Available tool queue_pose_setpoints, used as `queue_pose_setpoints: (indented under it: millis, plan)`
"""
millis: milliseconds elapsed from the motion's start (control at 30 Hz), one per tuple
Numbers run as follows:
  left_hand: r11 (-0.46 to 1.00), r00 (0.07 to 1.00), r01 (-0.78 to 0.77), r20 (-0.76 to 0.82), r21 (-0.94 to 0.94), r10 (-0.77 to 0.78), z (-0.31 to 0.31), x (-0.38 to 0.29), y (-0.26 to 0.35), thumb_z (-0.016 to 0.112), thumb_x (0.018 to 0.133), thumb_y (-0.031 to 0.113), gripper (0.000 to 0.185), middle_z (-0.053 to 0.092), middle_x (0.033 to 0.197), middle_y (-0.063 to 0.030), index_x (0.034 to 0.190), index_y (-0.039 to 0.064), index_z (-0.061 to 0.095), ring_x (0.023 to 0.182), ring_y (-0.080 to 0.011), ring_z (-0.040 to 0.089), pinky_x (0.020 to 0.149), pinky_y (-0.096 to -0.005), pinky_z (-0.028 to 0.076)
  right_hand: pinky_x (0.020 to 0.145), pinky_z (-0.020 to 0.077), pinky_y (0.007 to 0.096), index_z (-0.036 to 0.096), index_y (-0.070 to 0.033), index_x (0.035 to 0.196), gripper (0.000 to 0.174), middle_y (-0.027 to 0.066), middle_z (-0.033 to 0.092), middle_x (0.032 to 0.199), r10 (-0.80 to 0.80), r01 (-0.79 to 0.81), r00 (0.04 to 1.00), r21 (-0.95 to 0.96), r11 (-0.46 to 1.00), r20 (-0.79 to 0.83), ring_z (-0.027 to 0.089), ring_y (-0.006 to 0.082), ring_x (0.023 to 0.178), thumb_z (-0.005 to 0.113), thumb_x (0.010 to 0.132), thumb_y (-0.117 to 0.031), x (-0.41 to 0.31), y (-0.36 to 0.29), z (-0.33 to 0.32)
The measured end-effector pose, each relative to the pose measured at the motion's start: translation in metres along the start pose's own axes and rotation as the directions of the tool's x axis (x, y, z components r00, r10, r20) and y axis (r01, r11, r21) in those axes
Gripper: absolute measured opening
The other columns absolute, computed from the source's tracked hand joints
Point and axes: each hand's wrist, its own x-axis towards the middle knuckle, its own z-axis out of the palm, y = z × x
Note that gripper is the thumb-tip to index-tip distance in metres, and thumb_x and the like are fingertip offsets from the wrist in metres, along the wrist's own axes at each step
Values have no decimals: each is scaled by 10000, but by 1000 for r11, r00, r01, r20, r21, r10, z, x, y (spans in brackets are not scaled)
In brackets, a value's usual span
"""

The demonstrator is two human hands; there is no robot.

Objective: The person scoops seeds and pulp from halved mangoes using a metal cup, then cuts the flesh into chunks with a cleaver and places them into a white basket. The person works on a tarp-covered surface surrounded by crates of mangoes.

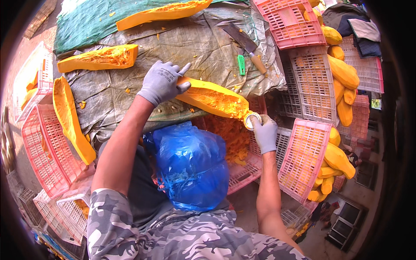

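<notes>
My gloved left hand (164, 81) presses on the near-left end of a halved, peeled pumpkin (211, 97), its index finger stretched out. At the other end of this piece, my gloved right hand (266, 132) grips a round metal ring scraper (253, 121), which touches the stringy pulp. Orange pulp (232, 138) fills part of a pink crate below. More pumpkin halves lie on the sheet, one (100, 58) to the left and another (162, 13) at the far side. A further half (73, 120) rests at the left edge.
A cleaver (242, 38) and a green-handled peeler (240, 64) lie on the grey tarp (201, 45). Pink crates (304, 159) and white crates (313, 84) with peeled pumpkins stand at the right. More crates (52, 146) stand at the left. Blue plastic (195, 169) covers my knee.
</notes>
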Motion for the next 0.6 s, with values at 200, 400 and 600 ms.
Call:
queue_pose_setpoints:
  millis: [200, 400, 600]
  plan:
    - [999, 999, -34, -18, -12, 34, 1, -2, -2, 555, 973, 544, 673, 712, 1014, -73, 1487, 109, 552, 981, -257, 669, 863, -434, 495, 657, 531, 296, 738, 72, 1007, 344, 64, 737, 849, 282, -314, 943, 193, 930, 178, 660, 115, 721, 742, 939, -265, -21, 15, 0]
    - [991, 993, -118, -39, -64, 116, 4, -1, -12, 618, 938, 550, 678, 692, 1016, -65, 1456, 114, 588, 1007, -251, 659, 874, -429, 502, 635, 503, 258, 720, 42, 991, 269, 24, 703, 816, 422, -410, 906, 347, 843, 46, 628, 85, 707, 731, 966, -225, -29, 6, -31]
    - [992, 993, -119, 7, 32, 119, 9, -4, -16, 660, 893, 596, 692, 670, 1063, -55, 1416, 145, 615, 1025, -244, 652, 881, -416, 497, 709, 552, 344, 721, 73, 954, 355, 129, 744, 824, -38, 6, 992, 248, 969, 124, 706, 201, 748, 731, 945, -282, -8, -76, 52]
